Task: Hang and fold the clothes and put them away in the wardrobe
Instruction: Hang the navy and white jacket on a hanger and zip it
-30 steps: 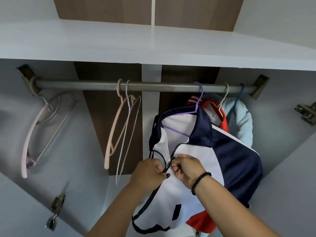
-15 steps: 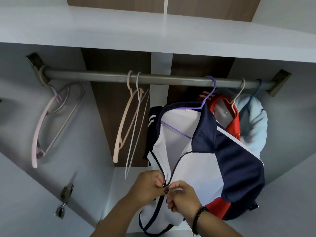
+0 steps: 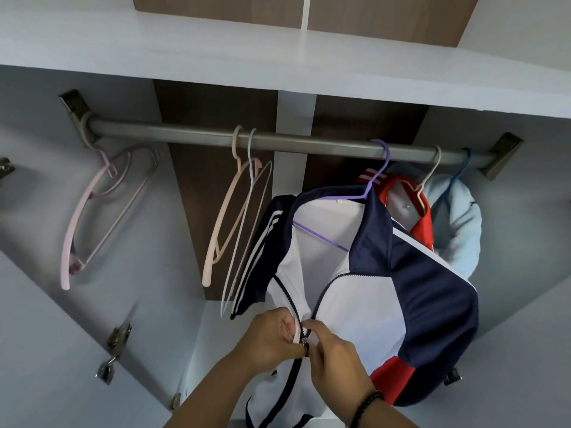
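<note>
1. Here, inside the wardrobe, a navy-and-white track jacket (image 3: 370, 291) hangs on a purple hanger (image 3: 375, 183) hooked over the rail (image 3: 309, 143), its front open above the hands and its zipper (image 3: 304, 335) low on the chest.
2. The left hand (image 3: 268, 341) has its fingers curled round the left zip edge, gripping the cloth beside the slider; the right hand (image 3: 335, 356) pinches at the slider between thumb and fingertips, a bead bracelet (image 3: 366, 407) on its wrist. Whether the pull tab itself is held cannot be told.
3. Risk: the white lining beside the teeth could catch in the slider if the left hand lets the edge go slack, jamming the zip.
4. Risk: a hard downward tug would likely tilt the hanger and slide one shoulder off, since the jacket's left side already sags lower than the right.
5. Risk: the hook could skid along the rail toward the red garment (image 3: 423, 223) and the pale blue garment (image 3: 460, 230) just beside it, bunching all three together.
6. Risk: the jacket's striped sleeve (image 3: 256, 257) hangs touching the white empty hanger (image 3: 244, 230) beside the peach hanger (image 3: 225, 223); any swing may snag it. The pink hangers (image 3: 89, 211) at far left hang well apart.
</note>
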`<state>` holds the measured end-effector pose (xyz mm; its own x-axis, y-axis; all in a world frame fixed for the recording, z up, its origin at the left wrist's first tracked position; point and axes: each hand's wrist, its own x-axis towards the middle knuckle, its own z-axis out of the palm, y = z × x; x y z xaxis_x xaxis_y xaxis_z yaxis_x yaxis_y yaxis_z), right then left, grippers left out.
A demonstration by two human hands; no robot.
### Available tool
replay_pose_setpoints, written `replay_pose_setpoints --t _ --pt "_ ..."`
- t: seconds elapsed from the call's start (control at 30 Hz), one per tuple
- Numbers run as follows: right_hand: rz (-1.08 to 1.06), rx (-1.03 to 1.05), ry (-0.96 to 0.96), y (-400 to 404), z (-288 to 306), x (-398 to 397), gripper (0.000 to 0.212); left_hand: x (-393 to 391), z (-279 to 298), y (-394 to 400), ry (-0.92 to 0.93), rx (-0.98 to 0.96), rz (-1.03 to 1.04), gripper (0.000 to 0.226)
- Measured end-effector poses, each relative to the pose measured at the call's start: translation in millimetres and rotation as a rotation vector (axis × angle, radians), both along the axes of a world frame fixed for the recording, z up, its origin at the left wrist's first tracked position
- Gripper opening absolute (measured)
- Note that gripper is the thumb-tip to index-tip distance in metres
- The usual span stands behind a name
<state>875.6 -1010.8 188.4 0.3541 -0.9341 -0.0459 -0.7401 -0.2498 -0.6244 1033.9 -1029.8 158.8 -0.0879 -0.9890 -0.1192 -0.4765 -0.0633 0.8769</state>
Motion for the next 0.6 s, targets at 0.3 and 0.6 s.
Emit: replay_pose_setpoints --t 0.3,0.6 --pt "0.158 0.585 0.192 -37 31 6 0.036 -11 -6 2 -0.043 -0.001 -0.039 0.034" --pt "-0.279 0.397 -0.683 -49 55 6 0.027 -3 3 -17 -0.113 0.022 0.018 0.036"
